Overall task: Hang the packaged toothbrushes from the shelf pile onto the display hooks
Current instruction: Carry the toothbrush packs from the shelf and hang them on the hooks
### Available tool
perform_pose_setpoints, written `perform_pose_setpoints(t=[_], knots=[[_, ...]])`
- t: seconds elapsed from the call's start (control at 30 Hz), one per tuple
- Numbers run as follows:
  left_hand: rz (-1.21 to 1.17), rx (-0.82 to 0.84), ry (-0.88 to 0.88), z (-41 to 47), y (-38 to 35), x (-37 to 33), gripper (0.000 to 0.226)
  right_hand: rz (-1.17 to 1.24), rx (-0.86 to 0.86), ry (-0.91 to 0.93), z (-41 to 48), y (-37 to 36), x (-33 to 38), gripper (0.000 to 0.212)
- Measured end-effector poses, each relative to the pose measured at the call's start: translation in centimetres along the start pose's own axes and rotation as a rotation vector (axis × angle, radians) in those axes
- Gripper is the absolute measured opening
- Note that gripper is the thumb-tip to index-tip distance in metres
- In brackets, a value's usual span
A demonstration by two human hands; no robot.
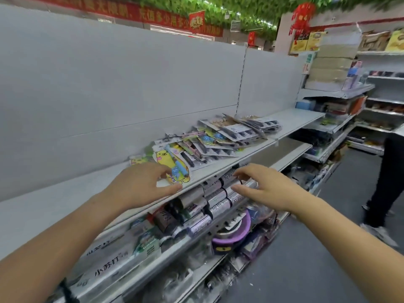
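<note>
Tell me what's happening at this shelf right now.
A person is working at a store shelf where packaged toothbrushes lie in a loose pile. Their left hand reaches the nearest one, a yellow cartoon toothbrush pack, fingers at its edge; whether it is gripped is unclear. The right hand hovers open before the shelf edge, above silver boxes on the level below. The white back panel is bare: no hooks or hung packs in view.

Bright, even overhead store light. Soft shadow beneath shelf point(65, 193). Whole frame slightly soft; ceiling foliage point(240, 9) smeared by motion blur. Strong wide-angle bending at edges. Mild glare on silvery boxes point(218, 194).
</note>
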State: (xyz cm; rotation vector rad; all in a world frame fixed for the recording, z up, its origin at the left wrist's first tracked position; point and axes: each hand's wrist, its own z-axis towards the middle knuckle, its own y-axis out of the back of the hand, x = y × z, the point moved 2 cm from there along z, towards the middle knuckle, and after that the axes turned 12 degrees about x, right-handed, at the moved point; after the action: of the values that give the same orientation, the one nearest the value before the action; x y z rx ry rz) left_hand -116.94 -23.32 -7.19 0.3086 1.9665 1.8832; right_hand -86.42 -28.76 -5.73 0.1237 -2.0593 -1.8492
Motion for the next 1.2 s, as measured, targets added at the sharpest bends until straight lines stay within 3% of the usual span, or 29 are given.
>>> perform_pose_setpoints(t=[0.1,0.2,0.53,0.63,0.7,0.77,0.83,1.0,1.2], knots=[[-0.055,-0.009,0.039,4.0,-0.3,0.6,0.101,-0.014,0.028,0.032,4.3,1.1,-3.1,0.070],[-0.105,-0.029,0.066,7.7,0.1,0.8,0.117,-0.015,0.026,0.031,8.0,3.1,-6.2,0.061],[-0.126,-0.024,0.207,17.3,0.7,-0.7,0.127,0.023,-0.004,0.128,16.8,6.2,-16.8,0.074],[-0.089,-0.063,0.279,19.5,0.9,-2.2,0.126,0.028,-0.017,0.210,19.4,7.1,-20.1,0.068],[-0.058,-0.092,0.359,20.5,0.8,-3.3,0.112,0.049,-0.021,0.269,21.5,7.7,-22.0,0.061],[-0.053,-0.107,0.463,20.9,0.6,-4.1,0.082,0.062,-0.015,0.323,23.6,8.2,-23.3,0.062],[-0.042,-0.126,0.568,20.6,0.5,-4.2,0.067,0.065,-0.019,0.385,25.6,8.6,-23.6,0.067],[-0.086,-0.110,0.871,16.8,0.0,-4.0,0.073,0.066,0.036,0.550,29.4,8.5,-20.5,0.048],[-0.137,-0.026,1.137,11.8,-0.4,-2.8,0.088,0.023,0.104,0.674,31.1,7.0,-15.0,0.070]])
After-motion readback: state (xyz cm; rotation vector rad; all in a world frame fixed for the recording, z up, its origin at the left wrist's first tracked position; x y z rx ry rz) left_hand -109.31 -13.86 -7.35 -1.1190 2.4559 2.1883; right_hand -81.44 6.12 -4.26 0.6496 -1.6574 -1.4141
